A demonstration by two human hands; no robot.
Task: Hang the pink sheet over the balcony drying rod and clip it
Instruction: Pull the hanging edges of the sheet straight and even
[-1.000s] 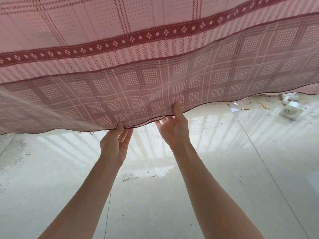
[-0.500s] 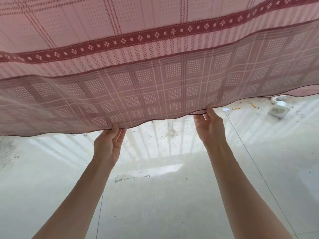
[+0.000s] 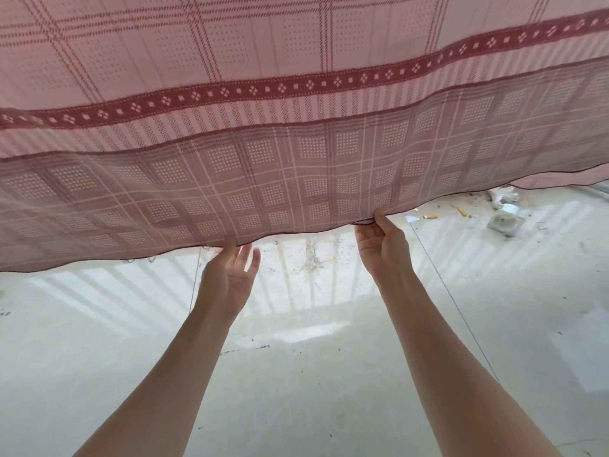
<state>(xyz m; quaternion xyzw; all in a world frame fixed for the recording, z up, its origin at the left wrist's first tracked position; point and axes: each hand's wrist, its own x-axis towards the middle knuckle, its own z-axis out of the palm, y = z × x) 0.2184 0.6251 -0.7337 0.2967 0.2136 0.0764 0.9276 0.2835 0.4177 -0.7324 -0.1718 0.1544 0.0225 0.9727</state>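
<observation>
The pink sheet, checked and crossed by a dark red diamond band, fills the upper half of the head view and hangs in two layers, its dark hem running left to right. My right hand pinches that hem between thumb and fingers. My left hand is just below the hem with its fingers spread; only the fingertips reach the edge, and I cannot tell if they touch it. The drying rod and any clips are out of view.
Below is a pale tiled floor with striped shadows and scattered dirt. At the far right lie a white square fitting, cigarette butts and white scraps.
My left hand has let go of the hem and opened its fingers. My right hand stayed pinched on the hem, sliding right along it, away from the left hand.
</observation>
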